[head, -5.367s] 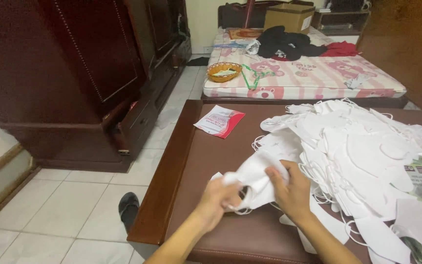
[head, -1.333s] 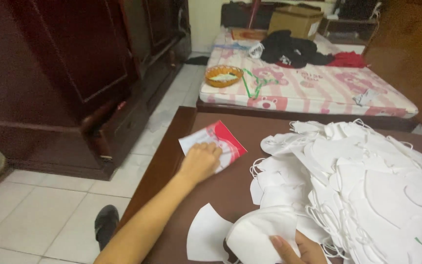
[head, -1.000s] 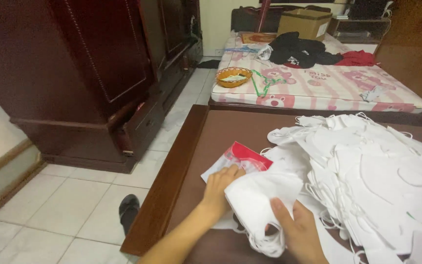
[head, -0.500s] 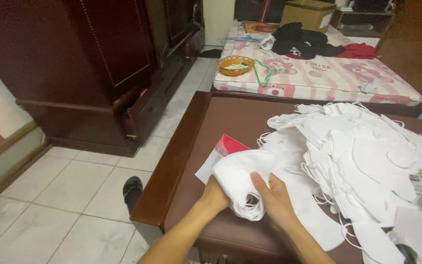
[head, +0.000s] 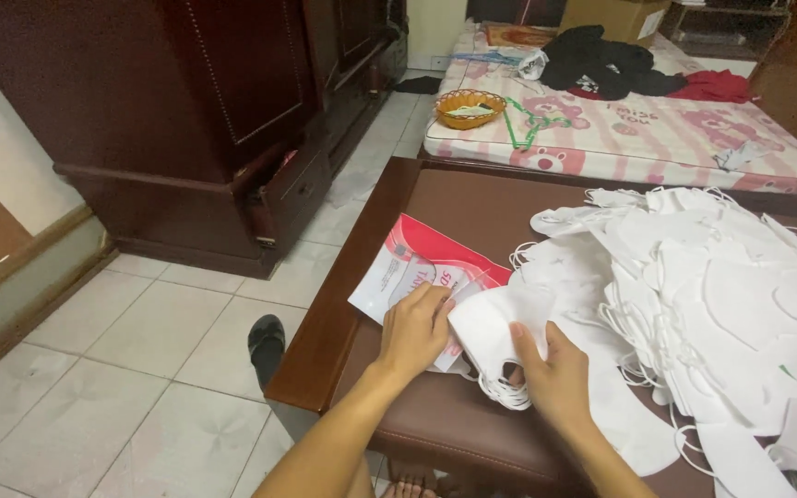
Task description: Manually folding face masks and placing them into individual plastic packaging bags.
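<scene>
My left hand (head: pixel 414 327) pressed flat on one red-and-white pouch (head: pixel 417 277); my right hand (head: pixel 551 373) gripped perhaps several stacked white masks (head: pixel 495 332).

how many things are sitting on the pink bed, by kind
basket: 1
green hanger: 1
black clothes heap: 1
red cloth: 1
cardboard box: 1
total: 5
</scene>
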